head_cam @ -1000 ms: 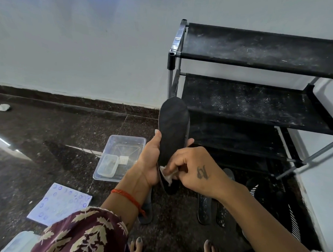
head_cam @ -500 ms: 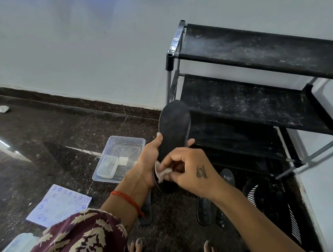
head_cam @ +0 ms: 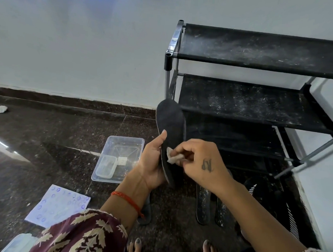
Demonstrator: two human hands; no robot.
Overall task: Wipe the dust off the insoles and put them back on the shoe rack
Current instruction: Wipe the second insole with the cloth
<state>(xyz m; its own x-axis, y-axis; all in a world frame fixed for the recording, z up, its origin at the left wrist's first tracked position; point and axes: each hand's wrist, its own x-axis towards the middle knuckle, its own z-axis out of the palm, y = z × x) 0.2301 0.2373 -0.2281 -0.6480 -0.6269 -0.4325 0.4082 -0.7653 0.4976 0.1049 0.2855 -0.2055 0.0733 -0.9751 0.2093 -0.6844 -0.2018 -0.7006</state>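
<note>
While the dark flat foam insole (head_cam: 171,126) stands nearly upright, the small pale crumpled cloth (head_cam: 173,157) meets its lower half.

Left hand (head_cam: 152,163) grips the insole's left edge from behind; right hand (head_cam: 200,162) pinches the cloth against its face. Its long axis runs up and away from both hands, toe toward the dusty black metal-framed shoe rack (head_cam: 259,103) just beyond.

Dark speckled stone floor (head_cam: 45,138) carried everything. At 9 o'clock, a clear plastic tub (head_cam: 119,158) holding a smaller container. At 7 o'clock, a printed paper sheet (head_cam: 58,206). At 5 o'clock, two dusty insoles (head_cam: 203,204) lay side by side. Black shoe rack (head_cam: 259,103) stood at 2 o'clock, its shelves dusty. Crumpled white scrap (head_cam: 0,109) lay far at 10 o'clock.
</note>
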